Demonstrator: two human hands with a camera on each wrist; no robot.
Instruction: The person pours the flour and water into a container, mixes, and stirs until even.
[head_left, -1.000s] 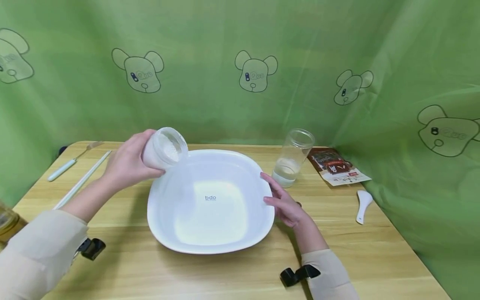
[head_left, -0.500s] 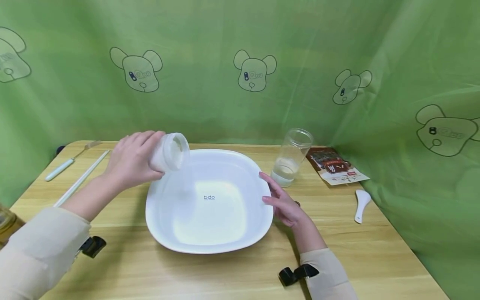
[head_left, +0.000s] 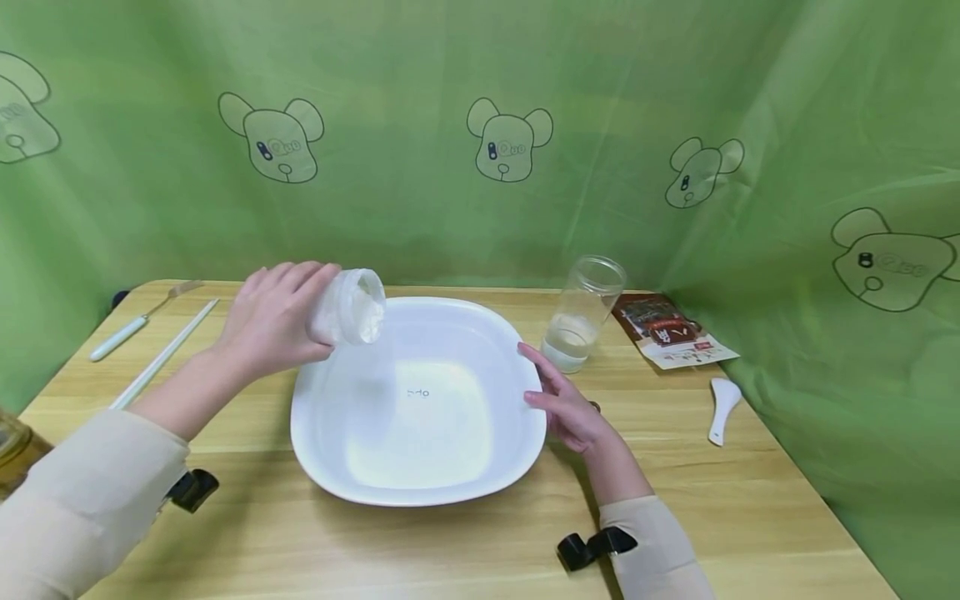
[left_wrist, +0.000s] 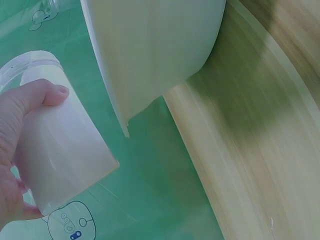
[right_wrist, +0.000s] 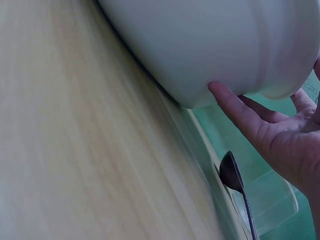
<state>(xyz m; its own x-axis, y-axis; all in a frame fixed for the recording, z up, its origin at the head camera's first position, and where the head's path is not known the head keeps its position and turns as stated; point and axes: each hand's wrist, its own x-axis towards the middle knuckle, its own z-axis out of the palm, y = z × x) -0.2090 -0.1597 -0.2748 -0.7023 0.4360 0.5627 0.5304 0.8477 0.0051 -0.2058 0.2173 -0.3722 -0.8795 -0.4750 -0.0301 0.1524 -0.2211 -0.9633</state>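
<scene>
My left hand [head_left: 273, 321] grips a clear jar [head_left: 337, 310] tipped on its side, mouth to the right, over the left rear rim of the white basin [head_left: 315, 454]. White powder [head_left: 367, 315] lies at the jar's mouth. In the left wrist view, the thumb [left_wrist: 47, 93] presses along the jar's side, near the basin's outer wall [left_wrist: 150, 50]. My right hand [head_left: 568, 408] holds the basin's right edge, with two fingertips showing over the rim. From the right wrist view, another finger [right_wrist: 232, 102] touches the basin's outer wall from below.
Behind the right hand stands a tall glass [head_left: 573, 333] with some clear liquid. A dark spoon [right_wrist: 231, 172] shows near it. Farther right lie a printed packet [head_left: 671, 333] and a white spoon [head_left: 723, 410]. A fork [head_left: 123, 333], a pale stick [head_left: 168, 350] and an amber jar [head_left: 18, 454] are left.
The left hand has moved the jar slightly right and tipped it further, bringing powder to its mouth. The basin's printed letters now look partly covered. The right hand has stayed at the basin's edge.
</scene>
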